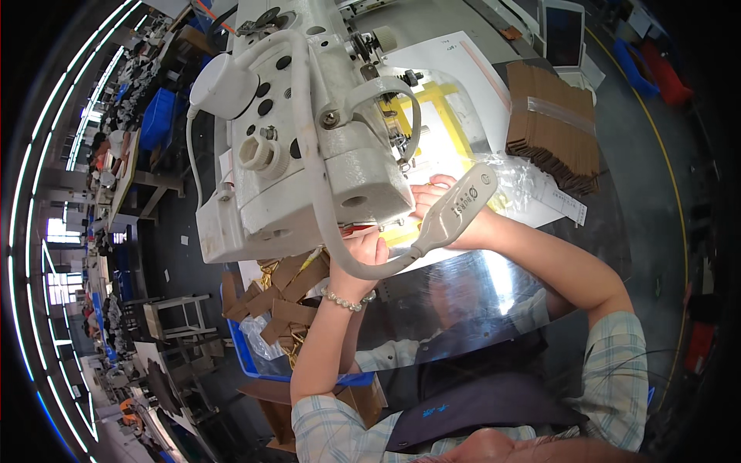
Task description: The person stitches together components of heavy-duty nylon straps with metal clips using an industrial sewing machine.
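A white industrial sewing machine (pixel 278 193) fills the upper middle, with a grey handled lamp (pixel 455 208) hanging over my right hand. My left hand (pixel 361 256) is closed just below the needle area, beside a slim red item (pixel 356 230); what it grips is partly hidden. My right hand (pixel 432 194) lies with fingers out on the yellow-edged template (pixel 436 100) at the machine's right, partly hidden by the lamp. A clear plastic sheet (pixel 513 189) and white paper (pixel 471 62) lie beside the template.
Stacked brown card pieces (pixel 549 119) sit right of the machine, a tablet (pixel 562 35) behind them. A blue bin (pixel 243 351) with loose card pieces is at left, below the polished table edge (pixel 432 324). Blue (pixel 637 69) and red bins (pixel 671 85) stand beyond.
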`<action>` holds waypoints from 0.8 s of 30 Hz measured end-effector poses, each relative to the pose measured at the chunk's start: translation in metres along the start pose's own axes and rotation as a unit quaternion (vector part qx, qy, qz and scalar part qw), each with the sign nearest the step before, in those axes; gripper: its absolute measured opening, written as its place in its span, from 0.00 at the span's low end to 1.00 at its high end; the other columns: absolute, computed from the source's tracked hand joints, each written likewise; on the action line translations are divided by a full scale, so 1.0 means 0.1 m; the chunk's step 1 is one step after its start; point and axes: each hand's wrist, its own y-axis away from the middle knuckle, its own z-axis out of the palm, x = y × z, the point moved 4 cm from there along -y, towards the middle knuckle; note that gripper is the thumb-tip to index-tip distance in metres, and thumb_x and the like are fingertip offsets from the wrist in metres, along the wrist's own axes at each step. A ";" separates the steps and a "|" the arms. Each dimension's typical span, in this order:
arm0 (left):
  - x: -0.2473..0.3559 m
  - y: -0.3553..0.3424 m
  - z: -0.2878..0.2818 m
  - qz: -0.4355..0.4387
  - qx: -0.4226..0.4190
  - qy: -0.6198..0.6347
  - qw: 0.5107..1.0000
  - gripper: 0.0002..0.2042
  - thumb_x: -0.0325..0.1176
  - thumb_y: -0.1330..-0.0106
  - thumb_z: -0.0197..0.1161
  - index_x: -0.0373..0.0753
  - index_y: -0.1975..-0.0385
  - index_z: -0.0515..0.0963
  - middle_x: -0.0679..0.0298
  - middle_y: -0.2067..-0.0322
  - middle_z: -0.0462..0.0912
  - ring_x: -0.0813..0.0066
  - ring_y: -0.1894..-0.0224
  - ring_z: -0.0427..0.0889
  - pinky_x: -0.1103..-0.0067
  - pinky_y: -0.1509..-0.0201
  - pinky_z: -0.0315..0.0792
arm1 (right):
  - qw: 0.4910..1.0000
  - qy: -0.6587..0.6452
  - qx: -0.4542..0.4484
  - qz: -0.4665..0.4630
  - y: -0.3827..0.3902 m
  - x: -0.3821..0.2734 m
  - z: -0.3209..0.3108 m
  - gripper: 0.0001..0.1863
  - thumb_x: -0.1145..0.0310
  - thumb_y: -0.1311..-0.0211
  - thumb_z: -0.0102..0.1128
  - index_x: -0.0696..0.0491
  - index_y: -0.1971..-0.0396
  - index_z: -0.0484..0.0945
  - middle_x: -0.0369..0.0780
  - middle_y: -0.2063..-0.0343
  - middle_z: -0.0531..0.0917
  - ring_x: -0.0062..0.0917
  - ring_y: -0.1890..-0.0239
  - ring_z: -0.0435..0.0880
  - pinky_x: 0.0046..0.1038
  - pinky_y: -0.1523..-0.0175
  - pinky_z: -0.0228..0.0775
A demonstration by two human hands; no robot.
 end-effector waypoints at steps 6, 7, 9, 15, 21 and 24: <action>-0.02 0.02 0.01 0.003 0.032 0.026 0.999 0.13 0.30 0.44 0.55 0.34 0.60 0.77 0.52 0.60 0.78 0.52 0.55 0.74 0.61 0.46 0.64 | 1.000 0.002 0.027 -0.002 -0.02 -0.03 -0.03 0.11 0.68 0.50 0.59 0.53 0.65 0.77 0.38 0.63 0.79 0.31 0.49 0.76 0.37 0.44 0.60; -0.02 0.02 0.01 0.004 0.034 0.034 0.999 0.13 0.30 0.44 0.55 0.34 0.60 0.77 0.52 0.60 0.78 0.51 0.55 0.74 0.60 0.46 0.64 | 1.000 0.009 0.027 -0.004 -0.01 -0.03 -0.04 0.12 0.68 0.51 0.59 0.52 0.65 0.77 0.38 0.62 0.79 0.31 0.49 0.75 0.37 0.44 0.60; -0.05 0.04 0.04 -0.004 0.026 0.037 0.999 0.13 0.30 0.43 0.55 0.34 0.60 0.77 0.52 0.60 0.78 0.51 0.55 0.74 0.60 0.46 0.64 | 1.000 0.010 0.020 0.000 -0.01 -0.02 -0.03 0.12 0.68 0.51 0.59 0.52 0.64 0.77 0.38 0.61 0.79 0.31 0.49 0.75 0.38 0.44 0.60; -0.02 0.03 -0.01 0.045 0.062 -0.007 0.997 0.15 0.29 0.47 0.57 0.31 0.61 0.77 0.53 0.68 0.81 0.57 0.64 0.79 0.64 0.55 0.71 | 1.000 0.016 0.015 -0.002 -0.02 -0.02 -0.03 0.15 0.66 0.52 0.61 0.52 0.62 0.76 0.38 0.60 0.79 0.31 0.49 0.76 0.39 0.44 0.60; 0.15 0.09 -0.06 0.039 0.026 0.046 0.998 0.17 0.27 0.45 0.53 0.31 0.54 0.74 0.50 0.55 0.75 0.50 0.53 0.73 0.63 0.45 0.66 | 1.000 -0.007 -0.025 -0.005 0.16 -0.19 -0.10 0.22 0.70 0.53 0.61 0.55 0.54 0.76 0.42 0.54 0.78 0.34 0.48 0.76 0.40 0.42 0.63; 0.22 0.07 -0.11 0.042 0.039 0.048 0.997 0.17 0.26 0.47 0.54 0.29 0.56 0.74 0.51 0.57 0.76 0.55 0.52 0.75 0.66 0.49 0.71 | 0.999 -0.026 0.001 -0.019 0.18 -0.27 -0.15 0.23 0.75 0.55 0.58 0.58 0.53 0.75 0.46 0.51 0.77 0.37 0.49 0.77 0.40 0.43 0.67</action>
